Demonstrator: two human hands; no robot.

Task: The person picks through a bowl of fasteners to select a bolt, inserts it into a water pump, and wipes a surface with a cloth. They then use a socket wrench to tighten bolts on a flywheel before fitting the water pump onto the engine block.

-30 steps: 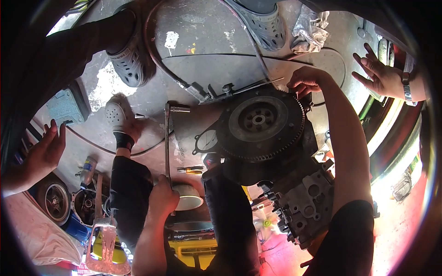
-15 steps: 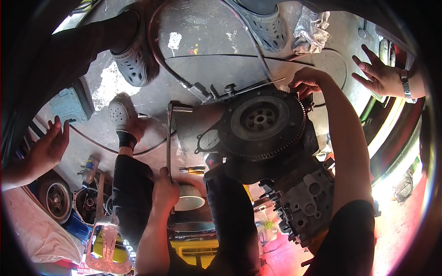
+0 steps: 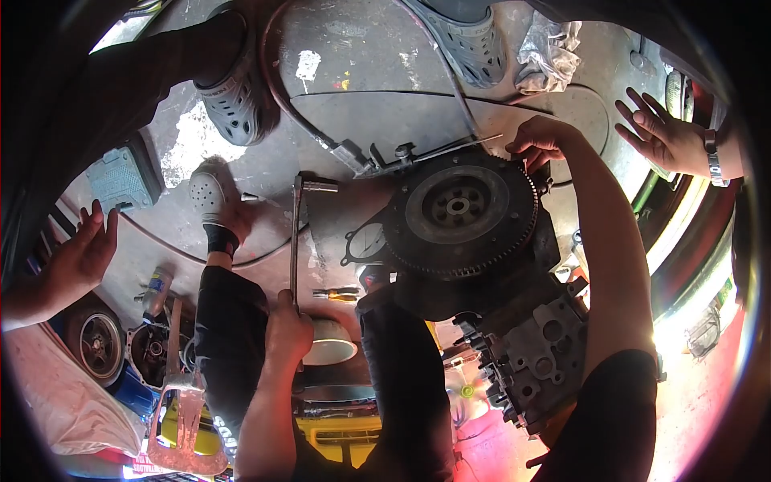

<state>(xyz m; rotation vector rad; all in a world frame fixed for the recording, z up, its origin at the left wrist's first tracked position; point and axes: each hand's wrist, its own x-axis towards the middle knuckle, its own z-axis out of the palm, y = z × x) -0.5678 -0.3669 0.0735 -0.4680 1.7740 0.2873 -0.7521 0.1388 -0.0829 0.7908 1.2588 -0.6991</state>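
Head view. Stained grey concrete floor (image 3: 377, 128) of a workshop, strong light at the right edge. The person sits low, with both legs in dark trousers stretched across the floor.

Left hand (image 3: 287, 331): closed in a fist round the near end of a long wrench (image 3: 294, 241). The bar runs straight away from the person. Its socket head lies on the floor just left of the flywheel (image 3: 459, 207).

Right hand (image 3: 540, 140): arm stretched over the engine (image 3: 534, 353), fingers curled at the far rim of the flywheel and touching it. Cannot tell whether they pinch anything.

The flywheel is a dark toothed disc with a ring of bolt holes at the hub. It is mounted on the end of the engine, right of centre, with its face tilted up toward the camera.

Around:
- A white bowl (image 3: 331, 347) is just beside the left hand, and a screwdriver (image 3: 337, 295) lies between the legs.
- A hose (image 3: 277, 100) curves across the floor to a metal fitting near the flywheel's top.
- Two grey clogs (image 3: 233, 104) of other people stand at the top edge, with a crumpled rag (image 3: 546, 44) near them.
- Another person's open hand (image 3: 80, 259) is at far left, and a second one (image 3: 666, 136), with a wristband, is at far right. Both are well apart from the work.
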